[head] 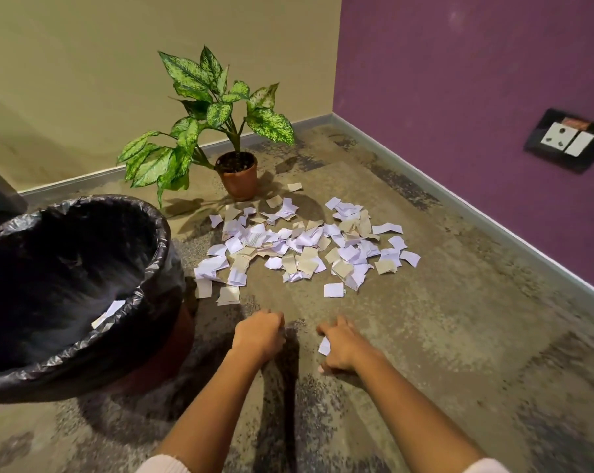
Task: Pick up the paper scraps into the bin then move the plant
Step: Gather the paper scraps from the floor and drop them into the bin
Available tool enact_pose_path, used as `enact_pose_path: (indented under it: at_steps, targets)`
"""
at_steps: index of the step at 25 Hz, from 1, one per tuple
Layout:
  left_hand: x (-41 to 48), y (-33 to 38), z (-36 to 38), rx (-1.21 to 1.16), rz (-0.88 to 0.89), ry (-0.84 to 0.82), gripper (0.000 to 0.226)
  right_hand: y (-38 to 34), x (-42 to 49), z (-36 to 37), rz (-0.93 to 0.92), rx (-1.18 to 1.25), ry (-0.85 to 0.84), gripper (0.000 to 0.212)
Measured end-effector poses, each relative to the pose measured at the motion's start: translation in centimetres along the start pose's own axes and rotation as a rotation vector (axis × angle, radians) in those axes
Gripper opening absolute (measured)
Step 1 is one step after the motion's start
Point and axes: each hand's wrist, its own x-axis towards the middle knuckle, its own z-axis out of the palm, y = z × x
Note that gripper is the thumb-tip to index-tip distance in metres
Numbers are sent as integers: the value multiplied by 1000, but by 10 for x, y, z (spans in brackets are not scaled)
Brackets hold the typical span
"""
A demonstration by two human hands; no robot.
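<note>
A pile of white and tan paper scraps (306, 247) lies spread on the carpet in front of a potted plant (237, 172) with green speckled leaves in a brown pot. A bin (159, 254) lined with a black bag stands at the left, with a scrap or two inside by its near rim. My left hand (258, 336) hovers low near the front of the pile with its fingers curled; nothing shows in it. My right hand (340, 346) is beside it and holds a small white scrap (324, 346) in its curled fingers.
A beige wall runs behind the plant and a purple wall (459, 97) along the right, meeting in a corner. A wall socket (568, 139) sits low on the purple wall. Mottled carpet (459, 336) stretches to the right of my hands.
</note>
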Motion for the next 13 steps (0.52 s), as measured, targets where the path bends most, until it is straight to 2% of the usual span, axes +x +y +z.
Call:
enact_pose_path:
  at_steps: [4,6,10,13]
  targets:
    - [16,0,4,-4,3,-29,35,6,15,10,-37,9,67,36]
    - [26,2,3,-13,9,-31,34,10,23,2,-53,22,116,28]
    - [46,8,-1,-36,16,-5,40,18,42,-23,-68,42,250,29]
    - [68,11,-3,-56,26,89,59,24,64,-44,-108,30,380,39]
